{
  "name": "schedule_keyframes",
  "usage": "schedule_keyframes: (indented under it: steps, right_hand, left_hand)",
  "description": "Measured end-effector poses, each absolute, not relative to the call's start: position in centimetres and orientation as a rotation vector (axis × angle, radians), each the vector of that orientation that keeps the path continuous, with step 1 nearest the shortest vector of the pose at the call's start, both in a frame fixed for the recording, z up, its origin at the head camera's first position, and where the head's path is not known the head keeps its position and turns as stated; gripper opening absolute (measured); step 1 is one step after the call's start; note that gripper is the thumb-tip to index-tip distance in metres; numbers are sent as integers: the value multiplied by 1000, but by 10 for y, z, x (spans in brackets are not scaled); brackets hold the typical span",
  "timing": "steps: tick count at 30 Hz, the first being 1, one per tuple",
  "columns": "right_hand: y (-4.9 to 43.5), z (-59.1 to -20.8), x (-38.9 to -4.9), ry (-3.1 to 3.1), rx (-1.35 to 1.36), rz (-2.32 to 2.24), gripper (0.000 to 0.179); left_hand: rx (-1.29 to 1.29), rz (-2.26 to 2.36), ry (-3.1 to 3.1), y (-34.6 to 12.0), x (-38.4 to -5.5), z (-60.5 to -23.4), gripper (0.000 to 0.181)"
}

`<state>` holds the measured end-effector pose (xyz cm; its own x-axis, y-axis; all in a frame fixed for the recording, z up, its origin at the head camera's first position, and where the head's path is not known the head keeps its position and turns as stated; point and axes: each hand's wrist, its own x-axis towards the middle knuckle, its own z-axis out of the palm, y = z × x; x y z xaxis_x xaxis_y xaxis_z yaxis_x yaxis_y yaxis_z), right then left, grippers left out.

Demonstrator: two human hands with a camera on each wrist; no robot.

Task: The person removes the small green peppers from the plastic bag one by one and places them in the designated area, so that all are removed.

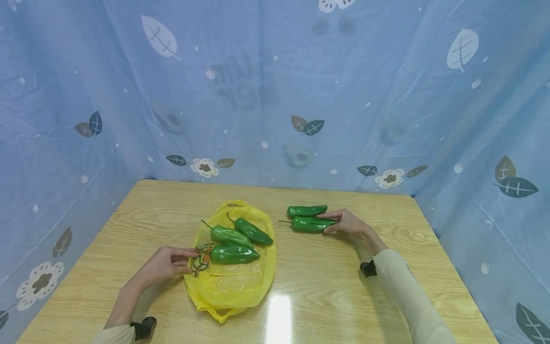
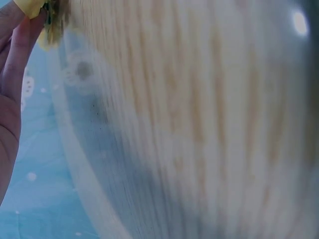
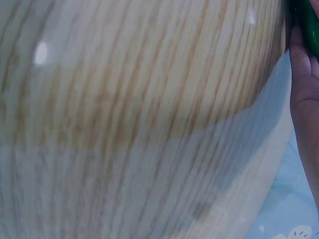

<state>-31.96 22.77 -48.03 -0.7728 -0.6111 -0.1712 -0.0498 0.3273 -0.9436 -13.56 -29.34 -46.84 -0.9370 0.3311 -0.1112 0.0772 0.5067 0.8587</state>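
Note:
A yellow plastic bag (image 1: 232,291) lies spread on the table, with three green chili peppers (image 1: 232,254) on it, two of them with thin stems. At the bag's left edge, my left hand (image 1: 165,263) pinches the plastic beside a dark green and orange patch (image 1: 202,260). The left wrist view shows those fingers (image 2: 17,59) against the yellow plastic. To the right, my right hand (image 1: 345,223) grips the blunt end of a glossy green chili pepper (image 1: 309,224), thumb and fingers on either side. Another green chili pepper (image 1: 306,211) lies just behind it.
The wood-grain table (image 1: 326,296) carries everything. Blue patterned curtain (image 1: 266,95) closes off the back and both sides. A black wrist strap piece shows at the left wrist (image 1: 143,328) and another at the right (image 1: 368,268).

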Motion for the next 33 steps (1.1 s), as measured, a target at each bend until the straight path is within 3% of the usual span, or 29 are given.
schedule_keyframes:
  steps: [18,33]
  right_hand:
    - [252,-480,-316,2056,-620,-1555,46]
    - [264,-480,-274,2080,-666,-1918,48]
  left_hand:
    - [328,1444,2476,-294,-135,-469,40]
    - [316,1412,2485,-294,-136,-468,42]
